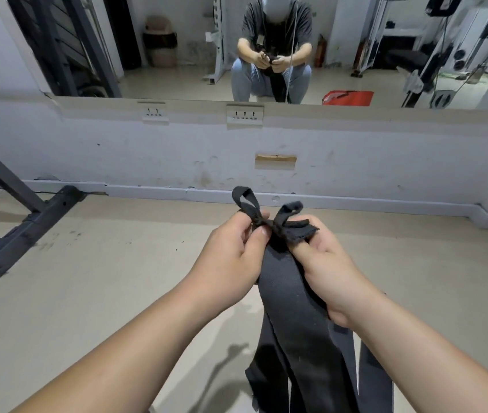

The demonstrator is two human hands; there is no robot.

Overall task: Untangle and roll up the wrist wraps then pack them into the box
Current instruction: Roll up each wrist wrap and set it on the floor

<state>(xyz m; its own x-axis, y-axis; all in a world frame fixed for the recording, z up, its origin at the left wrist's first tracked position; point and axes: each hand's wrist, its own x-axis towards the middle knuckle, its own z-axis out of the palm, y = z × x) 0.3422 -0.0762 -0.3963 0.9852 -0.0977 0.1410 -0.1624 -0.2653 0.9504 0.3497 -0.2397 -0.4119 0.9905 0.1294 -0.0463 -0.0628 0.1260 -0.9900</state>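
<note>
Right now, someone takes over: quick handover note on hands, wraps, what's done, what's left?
Left hand pinches the wrist wraps at the knot, just below a small loop.
Right hand grips the wraps on the knot's other side.
The long ends hang down below both hands.
Done: nothing rolled yet.
Left: undo the knot, roll the wraps, pack them. No box in view.

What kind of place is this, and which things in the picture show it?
Most likely a gym: the wide wall mirror reflects weight plates, a dark steel rack frame stands on the floor at left, and black wrist wraps are being handled.
</note>
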